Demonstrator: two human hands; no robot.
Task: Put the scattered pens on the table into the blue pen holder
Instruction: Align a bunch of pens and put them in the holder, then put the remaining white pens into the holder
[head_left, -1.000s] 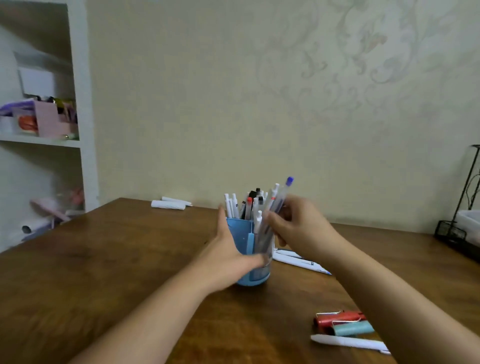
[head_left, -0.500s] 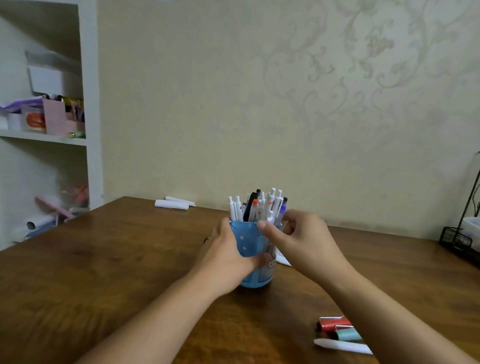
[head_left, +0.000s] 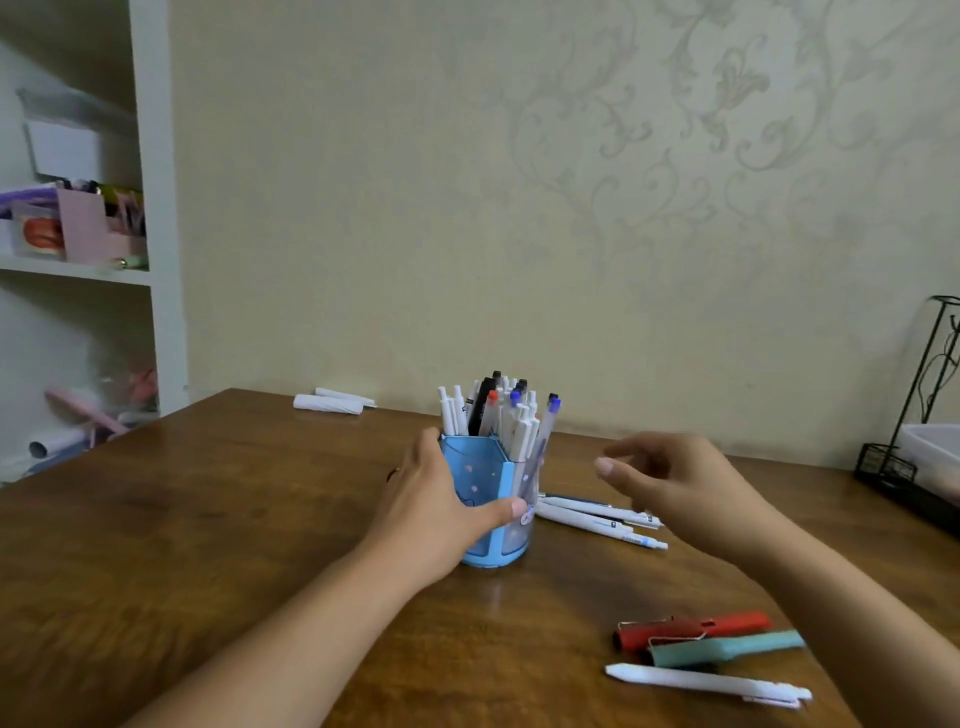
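Centrally on the brown wooden desk (head_left: 208, 519) stands the blue pen holder (head_left: 485, 499), upright and packed with pens (head_left: 498, 415) whose caps, white, black, red and blue, stick up above its rim. The left hand (head_left: 431, 509) wraps around the holder from its 9 o'clock side, thumb pressed across the front wall, gripping it. The right hand (head_left: 675, 488) hovers at the holder's 3 o'clock, apart from it, fingers loosely spread and empty; its outline is blurred, so the exact finger pose is hard to read. Just beside the holder's base, between it and the right hand, lie a few white pens (head_left: 597, 514) side by side on the desk, partly hidden by the hand. Toward 5 o'clock, near the desk's front edge, rest a red pen (head_left: 691, 629), a teal pen (head_left: 727, 649) touching it, and a white pen (head_left: 706, 680) just below them. At 11 o'clock, by the wall, lie two white rolled items (head_left: 332, 402). A black wire rack (head_left: 904, 467) sits at the far right.
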